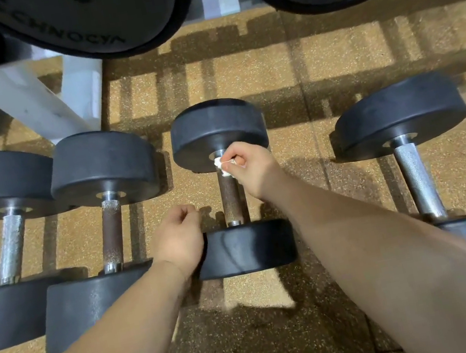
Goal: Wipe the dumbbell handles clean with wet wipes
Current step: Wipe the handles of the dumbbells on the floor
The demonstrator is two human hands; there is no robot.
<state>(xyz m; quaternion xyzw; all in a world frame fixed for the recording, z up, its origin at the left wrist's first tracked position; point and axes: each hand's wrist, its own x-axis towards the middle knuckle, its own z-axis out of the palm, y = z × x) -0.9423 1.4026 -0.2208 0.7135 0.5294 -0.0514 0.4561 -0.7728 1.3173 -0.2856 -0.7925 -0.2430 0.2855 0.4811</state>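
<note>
Weight is the main thing to reckon with: the dumbbell (231,201) lies on the floor (330,65) with thick black rubber heads and a steel bar, so it will likely not shift under a rub. Being round, though, it could roll sideways if pushed hard. Its handle (229,191) looks brown and knurled, probably rusty. It should feel rough and may drag at a soft cloth, snagging or shredding it rather than letting it slide. The wipe (221,166) is the opposite sort of thing: small, white, limp and bunched, light enough to need a firm pinch. The right hand (246,164) has it so, thumb and forefinger clamped on the wad and pressing it to the bar at the dumbbell's far end, just under the far head (217,129). The left hand (178,235) sits right against the left side of the dumbbell's near head (246,248), fingers loosely curled and, as far as shows, holding nothing. That head seems the sensible place to steady the dumbbell. Wrapping the wipe round the bar would likely clean better than dabbing. A neighbour (111,228), also brown-barred, lies just left of the dumbbell, and a chrome dumbbell (417,178) lies well to its right.
</note>
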